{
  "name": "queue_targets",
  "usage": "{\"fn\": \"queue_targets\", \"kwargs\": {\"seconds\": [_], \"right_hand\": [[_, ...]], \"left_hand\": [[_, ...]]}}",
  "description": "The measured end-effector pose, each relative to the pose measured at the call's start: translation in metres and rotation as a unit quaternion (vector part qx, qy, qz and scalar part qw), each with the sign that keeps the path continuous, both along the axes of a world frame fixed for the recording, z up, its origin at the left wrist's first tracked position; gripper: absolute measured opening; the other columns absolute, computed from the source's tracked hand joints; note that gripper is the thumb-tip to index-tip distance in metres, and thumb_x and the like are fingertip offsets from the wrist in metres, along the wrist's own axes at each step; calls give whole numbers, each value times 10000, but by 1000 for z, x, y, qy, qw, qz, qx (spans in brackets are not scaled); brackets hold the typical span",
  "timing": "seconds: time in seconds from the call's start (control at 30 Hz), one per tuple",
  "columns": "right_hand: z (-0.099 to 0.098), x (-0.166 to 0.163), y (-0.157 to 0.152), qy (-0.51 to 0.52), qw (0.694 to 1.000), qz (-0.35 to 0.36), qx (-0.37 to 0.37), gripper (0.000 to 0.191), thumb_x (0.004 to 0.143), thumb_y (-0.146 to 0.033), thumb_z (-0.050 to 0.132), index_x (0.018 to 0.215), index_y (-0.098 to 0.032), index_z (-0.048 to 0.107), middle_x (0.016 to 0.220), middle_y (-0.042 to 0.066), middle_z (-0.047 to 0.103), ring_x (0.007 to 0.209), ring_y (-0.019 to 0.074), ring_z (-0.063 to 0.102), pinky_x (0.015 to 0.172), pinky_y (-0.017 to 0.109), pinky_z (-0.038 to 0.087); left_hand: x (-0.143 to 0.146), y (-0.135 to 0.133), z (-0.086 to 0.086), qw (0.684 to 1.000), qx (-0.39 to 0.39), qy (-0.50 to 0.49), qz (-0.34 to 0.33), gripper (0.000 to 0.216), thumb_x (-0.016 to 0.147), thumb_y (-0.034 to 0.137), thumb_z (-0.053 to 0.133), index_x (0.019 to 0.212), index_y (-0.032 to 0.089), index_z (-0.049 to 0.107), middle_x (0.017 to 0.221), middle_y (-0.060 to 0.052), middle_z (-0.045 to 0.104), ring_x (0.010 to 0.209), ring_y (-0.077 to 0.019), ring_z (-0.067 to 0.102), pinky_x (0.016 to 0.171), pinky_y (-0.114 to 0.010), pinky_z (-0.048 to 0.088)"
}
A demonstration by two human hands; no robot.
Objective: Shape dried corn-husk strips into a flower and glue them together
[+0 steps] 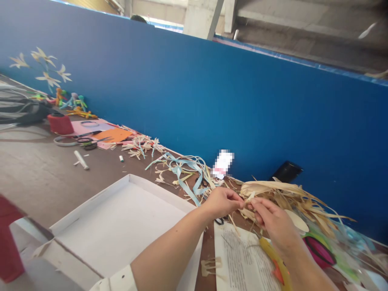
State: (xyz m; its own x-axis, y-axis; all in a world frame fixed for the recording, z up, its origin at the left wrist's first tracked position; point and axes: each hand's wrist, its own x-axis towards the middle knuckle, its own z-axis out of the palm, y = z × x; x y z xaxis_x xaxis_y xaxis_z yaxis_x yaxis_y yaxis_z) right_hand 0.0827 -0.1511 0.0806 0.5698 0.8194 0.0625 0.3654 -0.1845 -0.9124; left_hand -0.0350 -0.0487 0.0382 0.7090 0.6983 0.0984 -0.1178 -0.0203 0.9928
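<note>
My left hand (223, 201) and my right hand (269, 216) meet just in front of the dried corn husks (273, 190), fingertips pinched together. Between them is a small pale strip of corn husk (250, 197), partly hidden by the fingers. Under my right forearm a yellow glue gun (271, 254) with an orange trigger lies on a printed sheet of paper (239, 262). Light blue ribbons (182, 171) and pale husk scraps spread out to the left of my left hand.
A white shallow box lid (127, 226) lies at left centre. Scissors (91, 142), orange paper (113, 135) and a red roll (60, 124) are farther left. Husk flowers (48, 79) stand by the blue partition (194, 93). A magenta ring-shaped roll (319, 251) sits at right.
</note>
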Motion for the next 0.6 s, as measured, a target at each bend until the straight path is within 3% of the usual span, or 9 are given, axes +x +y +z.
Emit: {"fn": "queue_targets", "kwargs": {"seconds": [0.27,0.6], "right_hand": [[2,-2,0,-55,998,10,-17,355,725,-533,584,809,-194,645,473,-48,416,476,107,347,450,234,268],[1,-4,4,-105,994,3,-21,310,692,-518,632,741,-212,644,463,-46,441,431,100,319,419,247,226]], "left_hand": [[0,0,-1,1000,13,21,18,216,626,325,659,745,146,682,600,11,579,506,-65,455,465,-173,358],[-1,-3,3,999,5,29,24,221,647,318,646,775,142,688,599,5,573,507,-70,462,488,-181,393]]}}
